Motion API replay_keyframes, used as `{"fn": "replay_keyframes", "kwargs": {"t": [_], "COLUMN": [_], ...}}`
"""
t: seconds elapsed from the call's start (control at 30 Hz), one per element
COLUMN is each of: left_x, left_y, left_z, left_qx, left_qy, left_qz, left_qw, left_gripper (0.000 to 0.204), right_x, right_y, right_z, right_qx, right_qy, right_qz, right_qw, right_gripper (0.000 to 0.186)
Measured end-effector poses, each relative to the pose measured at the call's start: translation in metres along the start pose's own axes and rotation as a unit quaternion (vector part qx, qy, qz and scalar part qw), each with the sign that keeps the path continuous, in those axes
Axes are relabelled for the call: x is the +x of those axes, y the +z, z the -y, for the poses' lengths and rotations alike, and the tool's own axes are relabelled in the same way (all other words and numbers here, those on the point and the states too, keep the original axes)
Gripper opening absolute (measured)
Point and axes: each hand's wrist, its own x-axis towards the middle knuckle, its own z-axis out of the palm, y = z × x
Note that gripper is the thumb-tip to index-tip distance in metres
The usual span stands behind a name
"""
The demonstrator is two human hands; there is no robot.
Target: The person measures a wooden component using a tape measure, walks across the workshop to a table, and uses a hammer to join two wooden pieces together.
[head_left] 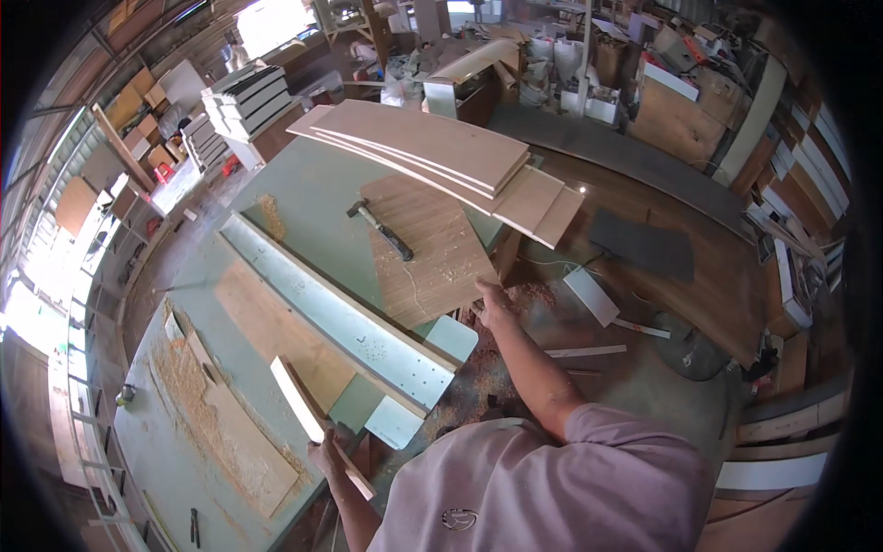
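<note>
Pale wood — a slim strip — sits gripped in the left hand, whose fingers I see closed around it, near a long channel-shaped piece on the green table. From my end, the right hand touches the near corner of a brown wood-grain board, though I cannot tell whether its fingers are closed on the edge. On that board lies a hammer — shavings are scattered nearby.

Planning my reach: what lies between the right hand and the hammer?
The head view shows wood-grain board, with scattered pale shavings, between the right hand and the hammer.
</note>
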Motion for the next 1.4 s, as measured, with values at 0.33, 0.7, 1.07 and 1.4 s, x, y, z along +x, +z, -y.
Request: {"fn": "replay_keyframes", "kwargs": {"t": [0.33,0.7,1.07,1.4], "left_x": [-0.001,0.023,-0.001,0.021], "left_y": [0.004,0.002,-0.008,-0.012], "left_z": [-0.011,0.009,-0.019,-0.032], "left_qx": [0.2,0.259,0.302,0.335], "left_qy": [0.057,0.067,0.042,0.007], "left_qz": [-0.036,-0.045,-0.081,-0.077], "left_qw": [0.978,0.963,0.949,0.939], "left_gripper": [0.048,0.059,0.059,0.071], "right_x": [-0.002,0.008,-0.081,-0.194], "right_y": [0.022,0.004,0.024,-0.07], "right_z": [0.022,0.044,0.036,0.082], "right_qx": [0.065,-0.041,-0.03,-0.144], "right_qy": [-0.063,-0.076,-0.071,-0.064], "right_qz": [0.007,0.046,0.0,-0.058], "right_qw": [0.996,0.995,0.997,0.986], "right_gripper": [0.028,0.027,0.021,0.038]}}
